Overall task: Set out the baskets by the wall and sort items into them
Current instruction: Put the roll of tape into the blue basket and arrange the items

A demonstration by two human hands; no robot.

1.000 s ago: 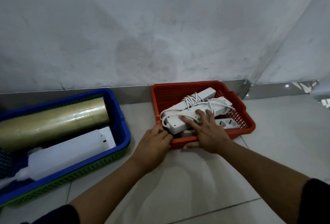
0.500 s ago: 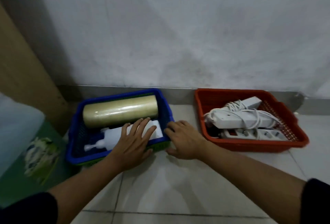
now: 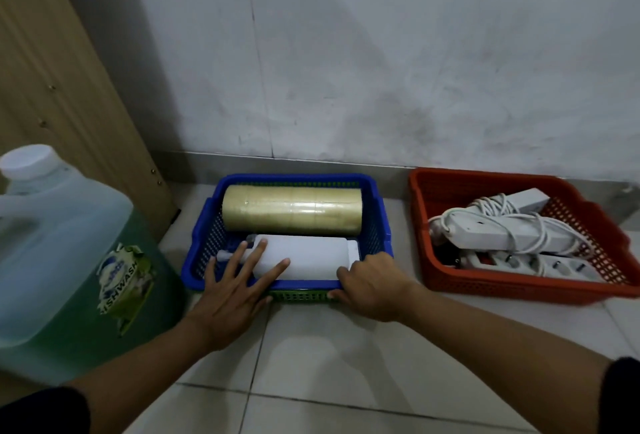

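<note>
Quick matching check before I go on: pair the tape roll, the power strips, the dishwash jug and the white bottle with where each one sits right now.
Things:
1. tape roll
2. power strips
3. dishwash jug
4. white bottle

Places:
A. in the red basket
B. on the floor, left of the blue basket
C. blue basket, wall side
D. blue basket, near side, under the left hand fingertips

Pairs: 1-C, 2-A, 3-B, 4-D

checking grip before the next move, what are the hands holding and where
The right hand grips the blue basket by its near rim, at the right corner. The left hand holds nothing; its straight fingers rest on the white bottle.
</note>
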